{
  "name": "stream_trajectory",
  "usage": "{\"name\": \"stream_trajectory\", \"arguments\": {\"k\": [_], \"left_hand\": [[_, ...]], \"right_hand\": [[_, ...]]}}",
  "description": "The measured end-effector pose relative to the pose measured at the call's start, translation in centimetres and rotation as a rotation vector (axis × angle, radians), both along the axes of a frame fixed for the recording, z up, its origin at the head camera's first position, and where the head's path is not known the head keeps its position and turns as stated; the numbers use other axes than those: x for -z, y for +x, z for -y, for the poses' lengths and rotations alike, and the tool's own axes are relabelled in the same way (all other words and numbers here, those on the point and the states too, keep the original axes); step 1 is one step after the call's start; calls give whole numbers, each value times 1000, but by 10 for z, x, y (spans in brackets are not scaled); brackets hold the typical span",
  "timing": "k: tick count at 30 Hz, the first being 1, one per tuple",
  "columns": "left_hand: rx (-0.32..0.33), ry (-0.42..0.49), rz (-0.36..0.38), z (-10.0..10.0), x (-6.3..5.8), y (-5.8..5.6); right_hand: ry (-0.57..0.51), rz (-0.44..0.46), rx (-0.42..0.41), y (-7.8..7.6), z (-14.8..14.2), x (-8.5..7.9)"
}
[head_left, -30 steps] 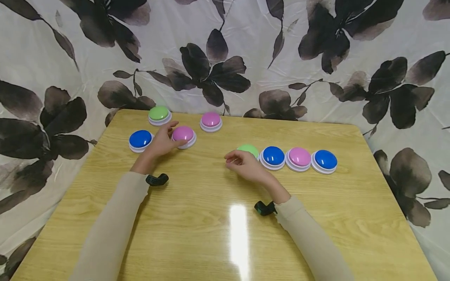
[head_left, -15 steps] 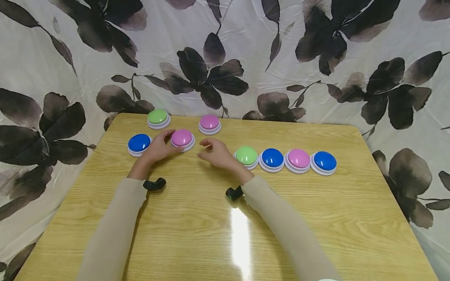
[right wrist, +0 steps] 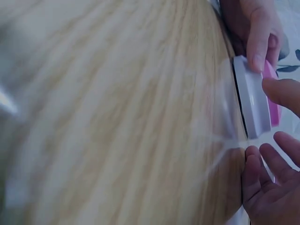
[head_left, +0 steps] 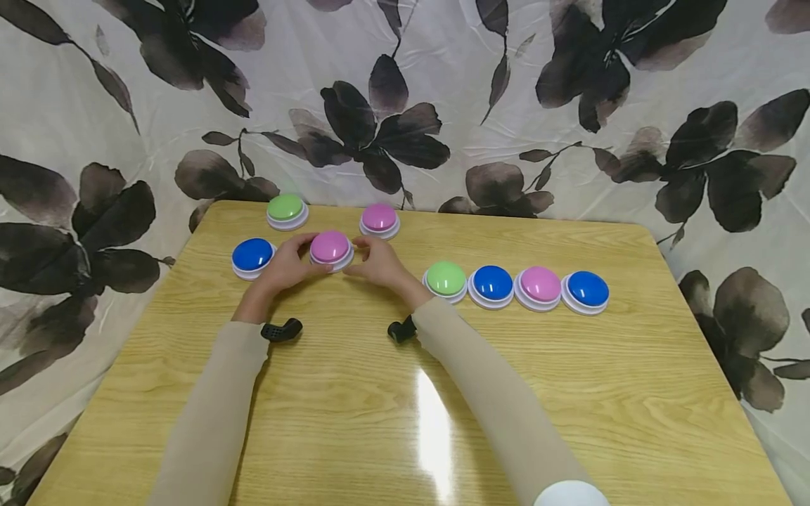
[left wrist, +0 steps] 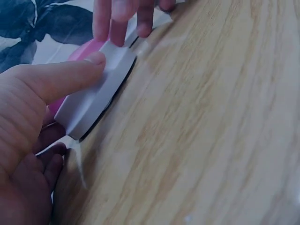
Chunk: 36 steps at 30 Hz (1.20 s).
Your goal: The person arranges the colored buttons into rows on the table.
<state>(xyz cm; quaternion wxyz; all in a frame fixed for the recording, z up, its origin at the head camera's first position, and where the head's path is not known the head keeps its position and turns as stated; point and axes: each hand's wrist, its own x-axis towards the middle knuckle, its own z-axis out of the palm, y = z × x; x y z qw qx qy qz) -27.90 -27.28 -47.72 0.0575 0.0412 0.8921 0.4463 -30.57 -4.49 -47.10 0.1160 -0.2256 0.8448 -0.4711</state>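
A pink push button (head_left: pixel 330 247) with a white round base sits between both hands at the table's left part. My left hand (head_left: pixel 287 264) holds its left side, the thumb (left wrist: pixel 77 77) lying along the white base in the left wrist view. On the other side is my right hand (head_left: pixel 380 264), fingers loosely bent around the right edge. In the right wrist view its thumb (right wrist: pixel 283 93) is close to the rim, while its fingers (right wrist: pixel 276 161) look apart from the base. Whether the base is lifted, I cannot tell.
Left of the hands is a blue button (head_left: pixel 252 254). A green button (head_left: pixel 286 208) and another pink button (head_left: pixel 380 218) stand behind. To the right runs a row: green (head_left: pixel 446 279), blue (head_left: pixel 493 282), pink (head_left: pixel 540 284) and blue (head_left: pixel 586 289) buttons. A floral cloth (head_left: pixel 481 98) hangs behind the table (head_left: pixel 354 407).
My right hand has moved left from beside the green button in the row to the pink button's right side. The left hand has stayed at that pink button, which has moved little.
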Motion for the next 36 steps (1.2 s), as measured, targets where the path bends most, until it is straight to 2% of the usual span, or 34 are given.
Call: {"name": "stream_trajectory", "arguments": {"k": [3,7,12,18,21,28,36], "left_hand": [[11,14,7,2,1,1],[24,11,17,1,0,4],[-1,-2,23,-4,1,9],[-37,-9,-4,-6,0,13],[-44,-12,-10,-4,0,13],[-24,-25,-5,-4,-2,12],[-35,-1,-4,-10,-11,15]], "right_hand": [[-5,7,-30,-2,4,-1],[42,-9,-48,-5,5,-1],[112,-19,-57,-7,3,-1],[248,-109,-35,-10,9,3],[282,-124,-11,-10,13,5],[244,-132,-4,-5,12,1],[122,-122,-16,3,4,-7]]}}
